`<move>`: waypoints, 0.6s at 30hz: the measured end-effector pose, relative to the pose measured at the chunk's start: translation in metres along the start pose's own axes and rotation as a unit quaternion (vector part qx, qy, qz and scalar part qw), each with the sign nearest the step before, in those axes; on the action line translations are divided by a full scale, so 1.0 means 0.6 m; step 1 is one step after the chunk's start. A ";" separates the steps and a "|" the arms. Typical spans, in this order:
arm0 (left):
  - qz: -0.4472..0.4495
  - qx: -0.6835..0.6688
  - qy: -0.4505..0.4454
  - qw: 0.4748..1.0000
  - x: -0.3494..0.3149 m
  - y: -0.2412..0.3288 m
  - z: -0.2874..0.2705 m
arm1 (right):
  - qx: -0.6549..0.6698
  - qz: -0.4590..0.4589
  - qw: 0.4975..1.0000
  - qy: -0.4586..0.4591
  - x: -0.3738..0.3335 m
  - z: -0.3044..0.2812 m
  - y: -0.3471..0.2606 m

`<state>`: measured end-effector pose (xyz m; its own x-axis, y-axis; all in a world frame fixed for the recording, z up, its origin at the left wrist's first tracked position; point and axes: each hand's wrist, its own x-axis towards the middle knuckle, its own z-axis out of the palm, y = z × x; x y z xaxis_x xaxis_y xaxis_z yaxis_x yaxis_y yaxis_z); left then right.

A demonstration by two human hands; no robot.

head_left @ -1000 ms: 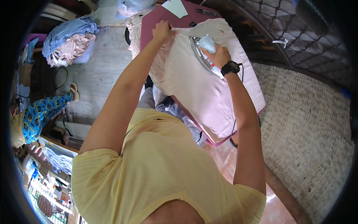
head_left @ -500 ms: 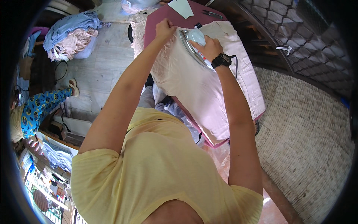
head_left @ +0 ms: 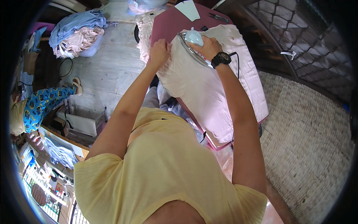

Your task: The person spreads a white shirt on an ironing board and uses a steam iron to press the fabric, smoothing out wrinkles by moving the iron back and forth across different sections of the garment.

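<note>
Right hand (head_left: 210, 45): wrapped around the handle of the iron (head_left: 194, 38), black watch (head_left: 221, 59) at the wrist!
Iron: down on the pale pink cloth (head_left: 201, 87), near its far edge.
Left hand (head_left: 160, 52): fingers curled at the cloth's left edge; pinching or just touching, can't tell.
Cloth: spread over the maroon board (head_left: 167, 20).

A maroon board (head_left: 166, 23) carries a pale pink cloth (head_left: 199, 93), spread over most of it down to six o'clock. On its bare end lie a white card (head_left: 190, 11) toward eleven o'clock and slim snips (head_left: 219, 18) toward one. The grey floor (head_left: 108, 71) bears a clothes heap (head_left: 79, 30) at the view's ten o'clock.
</note>
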<state>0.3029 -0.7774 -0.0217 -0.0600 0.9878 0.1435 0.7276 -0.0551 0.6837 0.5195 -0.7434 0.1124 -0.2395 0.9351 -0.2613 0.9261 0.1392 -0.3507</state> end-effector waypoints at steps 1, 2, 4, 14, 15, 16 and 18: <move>0.017 0.033 0.020 0.999 -0.007 0.000 0.005 | 0.001 0.012 1.000 0.013 0.004 0.002 -0.005; 0.034 0.064 0.040 0.997 -0.019 0.016 0.005 | 0.001 0.025 0.999 0.027 0.007 0.003 -0.010; 0.045 0.082 0.080 0.992 -0.026 0.015 0.010 | 0.001 0.024 0.999 0.034 0.007 0.010 -0.014; -0.175 -0.028 -0.051 0.983 -0.031 0.009 -0.044 | -0.005 0.023 1.000 0.015 0.005 0.019 -0.044; -0.163 0.003 -0.043 0.986 -0.034 0.015 -0.046 | -0.011 0.009 1.000 0.010 0.002 0.018 -0.044; -0.151 0.035 -0.035 0.987 -0.034 0.018 -0.047 | -0.018 -0.005 1.000 0.004 0.002 0.020 -0.044; -0.140 -0.029 0.025 0.989 -0.036 0.017 -0.040 | -0.011 0.028 0.999 0.034 0.010 0.030 -0.041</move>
<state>0.2955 -0.8030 -0.0009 -0.2889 0.9571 -0.0238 0.6373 0.2108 0.7412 0.4901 -0.7471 0.1036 -0.1678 0.9616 -0.2172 0.9436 0.0929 -0.3176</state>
